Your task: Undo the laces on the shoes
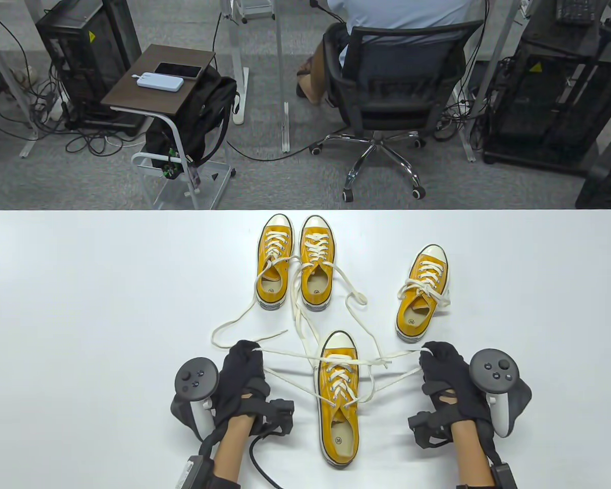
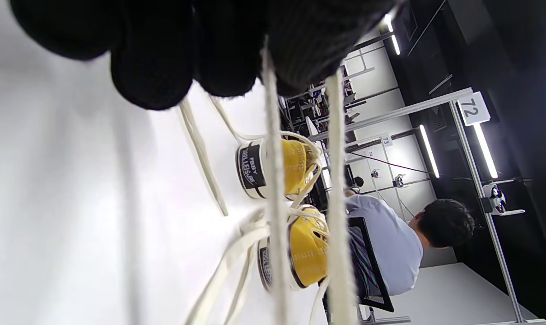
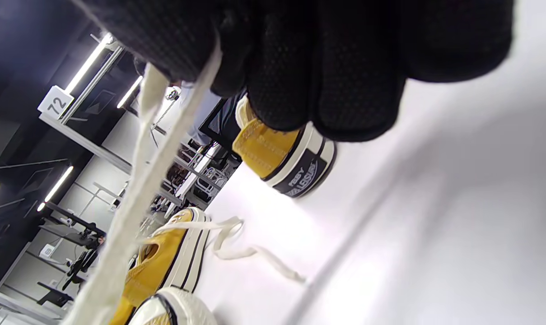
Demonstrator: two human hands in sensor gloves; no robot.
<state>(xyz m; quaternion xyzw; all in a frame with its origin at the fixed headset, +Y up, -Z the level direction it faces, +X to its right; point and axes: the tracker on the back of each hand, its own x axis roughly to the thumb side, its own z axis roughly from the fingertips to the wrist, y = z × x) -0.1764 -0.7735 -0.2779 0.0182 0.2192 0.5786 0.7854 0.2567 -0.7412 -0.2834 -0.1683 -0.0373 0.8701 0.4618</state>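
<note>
A yellow sneaker (image 1: 338, 402) with cream laces lies in the near middle of the white table (image 1: 81, 305), toe pointing away. My left hand (image 1: 244, 364) pinches its lace loop, stretched taut to the left (image 2: 273, 189). My right hand (image 1: 440, 364) pinches the other lace loop, stretched taut to the right (image 3: 137, 212). A pair of yellow sneakers (image 1: 295, 262) stands further back with loose laces trailing toward me. A fourth yellow sneaker (image 1: 421, 293) stands at the right, its bow tied.
Loose lace ends (image 1: 234, 326) from the back pair lie across the table between my hands. Beyond the far table edge a person sits in an office chair (image 1: 387, 86), beside a small side table (image 1: 158, 81).
</note>
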